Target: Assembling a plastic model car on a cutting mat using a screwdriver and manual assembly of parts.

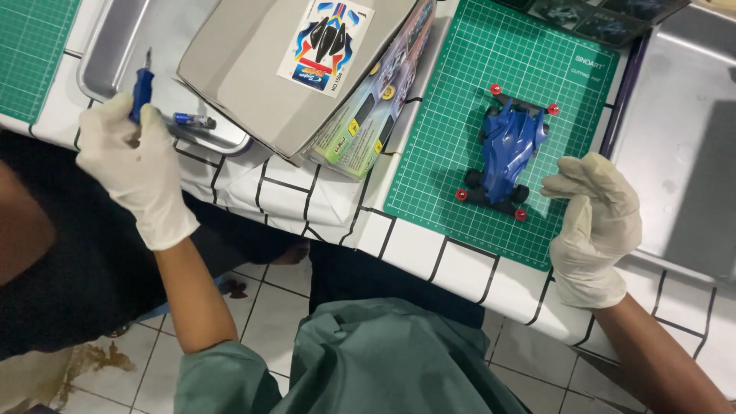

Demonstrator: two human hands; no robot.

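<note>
Green mat [452, 153]: blue toy car [506, 149] | tray [115, 46]: screwdriver [140, 88], left hand [138, 165]

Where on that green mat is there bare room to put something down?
The mat is bare left of the toy car, toward the box, and along its near edge. It is crowded at the car's right, where the right hand hovers. The left hand holds a screwdriver.

A grey cardboard box lid [261, 69] lies tilted in front of me, a sticker sheet [326, 42] with a car-body design on top of it, and the colourful printed box bottom [368, 115] peeks out beneath. Part of it rests over a metal tray [107, 46]. Another metal tray [682, 138] sits far right on my white grid-patterned counter [460, 264]. Below is pale tiled floor [268, 307], stained.
</note>
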